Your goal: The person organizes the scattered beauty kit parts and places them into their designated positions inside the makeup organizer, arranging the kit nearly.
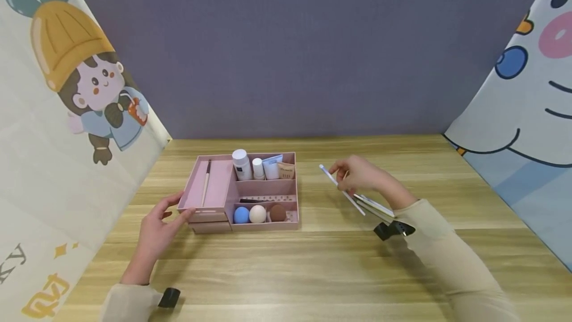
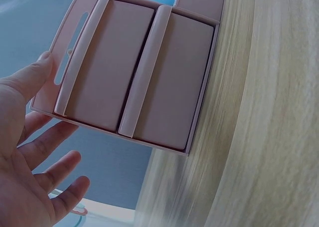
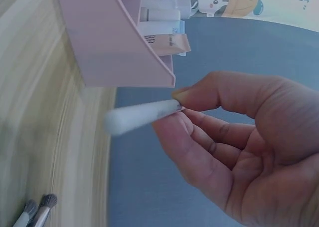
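At the left front corner of a pink cosmetic organizer [image 1: 265, 226], my left hand [image 1: 158, 225] has its thumb on the front panel and fingers along the side. Two drawers [image 2: 107, 62] face the left wrist view. Over the table to the right of the organizer, my right hand [image 1: 361, 174] pinches a slim white pen-like stick [image 3: 142, 116] between thumb and forefinger. Several thin makeup brushes [image 1: 375, 206] lie on the table beneath that hand and wrist, partly hidden by them. The right wrist view shows two bristle heads [image 3: 47, 201].
On the organizer's top left tray lies a makeup brush [image 1: 206, 183]. Its compartments hold a white bottle [image 1: 242, 165], small tubes [image 1: 271, 167], a dark slim stick [image 1: 252, 201] and blue [image 1: 241, 215], cream and brown sponges. A grey panel [image 1: 286, 53] rises behind the wooden table [image 1: 268, 272].
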`<act>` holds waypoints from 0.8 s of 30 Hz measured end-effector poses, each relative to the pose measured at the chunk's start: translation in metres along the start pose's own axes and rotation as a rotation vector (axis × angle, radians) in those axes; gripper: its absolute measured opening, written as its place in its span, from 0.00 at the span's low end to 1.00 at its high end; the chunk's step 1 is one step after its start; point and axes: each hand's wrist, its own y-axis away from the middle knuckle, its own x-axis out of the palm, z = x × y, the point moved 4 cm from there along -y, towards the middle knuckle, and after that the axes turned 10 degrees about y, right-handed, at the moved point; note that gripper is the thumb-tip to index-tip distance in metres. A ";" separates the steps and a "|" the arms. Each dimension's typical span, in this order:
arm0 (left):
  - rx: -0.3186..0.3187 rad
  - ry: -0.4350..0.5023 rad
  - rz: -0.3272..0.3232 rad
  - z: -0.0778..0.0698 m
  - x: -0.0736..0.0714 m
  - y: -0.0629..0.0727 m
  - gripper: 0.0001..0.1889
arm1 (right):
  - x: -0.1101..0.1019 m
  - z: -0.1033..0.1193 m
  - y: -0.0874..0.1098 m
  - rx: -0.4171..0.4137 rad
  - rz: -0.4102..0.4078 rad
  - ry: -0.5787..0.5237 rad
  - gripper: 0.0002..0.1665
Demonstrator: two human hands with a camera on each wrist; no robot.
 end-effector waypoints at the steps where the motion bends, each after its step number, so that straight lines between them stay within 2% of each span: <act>1: 0.000 0.000 0.000 0.000 0.000 0.000 0.26 | 0.000 0.001 -0.001 0.005 -0.001 -0.006 0.26; 10: -0.007 -0.001 0.007 -0.001 -0.001 0.000 0.26 | -0.001 0.012 -0.006 0.028 -0.001 -0.035 0.27; 24: -0.023 0.013 0.017 -0.006 -0.003 0.007 0.28 | -0.002 0.036 -0.014 -0.016 -0.028 -0.120 0.27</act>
